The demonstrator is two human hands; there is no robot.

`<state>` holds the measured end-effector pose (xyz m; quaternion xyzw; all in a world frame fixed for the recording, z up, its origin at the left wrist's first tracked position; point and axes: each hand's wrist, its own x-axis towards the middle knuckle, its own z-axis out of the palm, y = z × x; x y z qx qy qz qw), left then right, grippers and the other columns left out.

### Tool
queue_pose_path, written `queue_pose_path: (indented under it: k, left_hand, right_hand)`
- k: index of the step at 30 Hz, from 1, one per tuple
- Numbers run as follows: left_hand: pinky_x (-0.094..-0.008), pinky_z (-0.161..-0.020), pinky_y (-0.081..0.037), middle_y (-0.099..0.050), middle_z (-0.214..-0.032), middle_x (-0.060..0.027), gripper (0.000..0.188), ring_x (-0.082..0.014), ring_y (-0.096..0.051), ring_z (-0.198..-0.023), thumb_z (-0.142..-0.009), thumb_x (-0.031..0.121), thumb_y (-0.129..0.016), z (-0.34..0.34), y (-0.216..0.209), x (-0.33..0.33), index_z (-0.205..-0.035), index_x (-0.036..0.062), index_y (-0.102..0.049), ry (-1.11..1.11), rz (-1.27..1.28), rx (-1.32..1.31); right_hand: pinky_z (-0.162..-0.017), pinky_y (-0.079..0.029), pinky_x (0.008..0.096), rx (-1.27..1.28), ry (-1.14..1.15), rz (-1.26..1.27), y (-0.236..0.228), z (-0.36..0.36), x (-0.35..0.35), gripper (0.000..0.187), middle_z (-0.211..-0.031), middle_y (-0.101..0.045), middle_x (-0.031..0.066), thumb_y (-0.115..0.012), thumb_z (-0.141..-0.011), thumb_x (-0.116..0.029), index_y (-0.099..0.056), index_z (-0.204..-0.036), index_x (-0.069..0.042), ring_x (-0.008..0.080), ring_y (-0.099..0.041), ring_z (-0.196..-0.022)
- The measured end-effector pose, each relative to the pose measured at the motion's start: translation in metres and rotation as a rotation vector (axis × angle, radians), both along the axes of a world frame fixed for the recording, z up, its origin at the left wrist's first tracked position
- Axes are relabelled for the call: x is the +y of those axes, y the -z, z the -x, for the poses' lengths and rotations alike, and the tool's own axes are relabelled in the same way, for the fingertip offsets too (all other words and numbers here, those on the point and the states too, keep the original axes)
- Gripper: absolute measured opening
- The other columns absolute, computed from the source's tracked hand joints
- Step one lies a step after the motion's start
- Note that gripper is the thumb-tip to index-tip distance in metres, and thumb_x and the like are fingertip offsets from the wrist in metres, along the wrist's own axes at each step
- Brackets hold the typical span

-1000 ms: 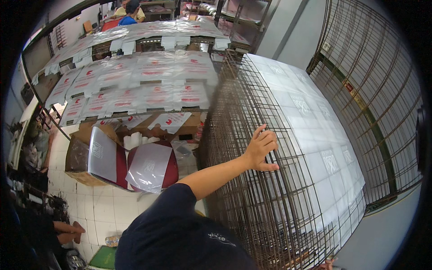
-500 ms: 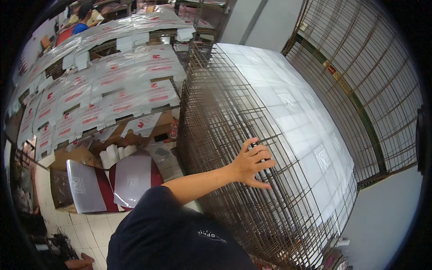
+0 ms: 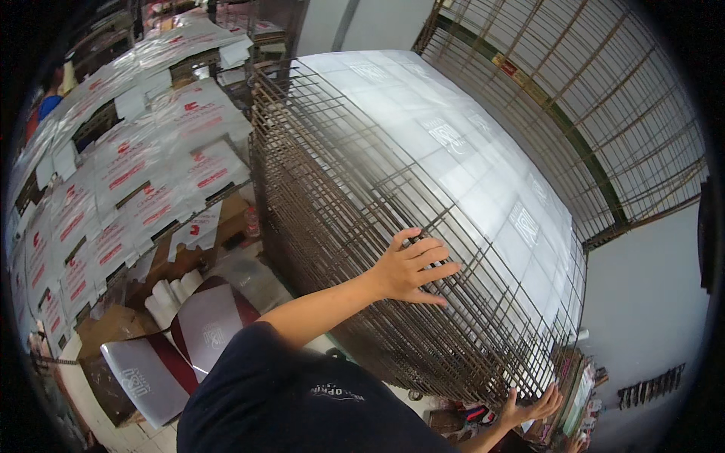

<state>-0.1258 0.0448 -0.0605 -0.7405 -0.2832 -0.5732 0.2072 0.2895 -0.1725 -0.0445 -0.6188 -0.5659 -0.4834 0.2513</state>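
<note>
A tall stack of brown wire drying-rack shelves (image 3: pixel 317 166) stands before me. Large translucent white sheets (image 3: pixel 453 143) with pale printed marks lie across its top shelf. My left hand (image 3: pixel 414 268) rests on the near wires, its fingers spread and the thumb apart from them. At the rack's near right corner is my right hand (image 3: pixel 532 409), touching the wire edge with thumb and fingers apart. Neither hand shows anything lifted in it.
Another rack level (image 3: pixel 596 98) is raised, tilted, behind the sheets. On the left, grey sheets with red print (image 3: pixel 121 162) cover other racks. A cardboard box (image 3: pixel 113 328) holds maroon and silver sheets (image 3: pixel 215 325) and white rolls (image 3: pixel 172 296). A grey wall (image 3: pixel 642 294) borders the right.
My right hand has come into view at the rack's near right corner. The view has turned rightward. My left hand stays on the wires, fingers slightly more spread.
</note>
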Motion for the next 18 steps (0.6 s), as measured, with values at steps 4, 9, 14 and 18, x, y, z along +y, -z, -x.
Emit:
queue_pose_path:
  k: [4,9,14,18]
  left_hand:
    - [-0.0429,-0.098,-0.026,-0.053,-0.096,0.0079,0.057,-0.0101,-0.053,-0.098,-0.061,0.068,-0.071,-0.002,-0.002,0.005,-0.105,0.0318,-0.065,0.007,-0.051,0.003]
    - [-0.0404,-0.094,-0.028,-0.053,-0.089,0.0109,0.055,-0.0077,-0.052,-0.088,-0.059,0.068,-0.072,-0.001,-0.002,0.011,-0.099,0.0326,-0.065,0.027,-0.089,-0.006]
    - [-0.0362,-0.094,-0.035,-0.052,-0.083,0.0108,0.055,-0.0076,-0.051,-0.082,-0.059,0.067,-0.072,0.000,-0.005,0.012,-0.098,0.0299,-0.062,0.043,-0.101,-0.030]
    - [-0.0372,-0.097,-0.038,-0.051,-0.083,0.0097,0.054,-0.0090,-0.050,-0.082,-0.060,0.067,-0.072,0.000,-0.003,0.016,-0.097,0.0285,-0.063,0.067,-0.100,-0.011]
  right_hand:
    - [-0.109,-0.023,0.0621,-0.040,0.049,-0.130,0.012,0.001,0.009,0.100,-0.133,-0.048,0.0113,-0.054,-0.069,-0.085,-0.047,-0.139,-0.014,0.0352,-0.030,-0.136]
    - [-0.106,-0.026,0.0623,-0.107,0.059,-0.227,0.020,-0.009,0.018,0.102,-0.130,-0.048,0.0135,-0.049,-0.071,-0.087,-0.045,-0.138,-0.010,0.0379,-0.034,-0.132]
    - [-0.104,-0.028,0.0619,-0.152,0.071,-0.219,0.018,-0.012,0.018,0.099,-0.131,-0.048,0.0130,-0.047,-0.075,-0.085,-0.044,-0.139,-0.010,0.0376,-0.036,-0.131]
    - [-0.099,-0.033,0.0597,-0.190,0.069,-0.252,0.013,0.000,0.023,0.094,-0.128,-0.051,0.0138,-0.041,-0.079,-0.084,-0.049,-0.135,-0.008,0.0377,-0.043,-0.124]
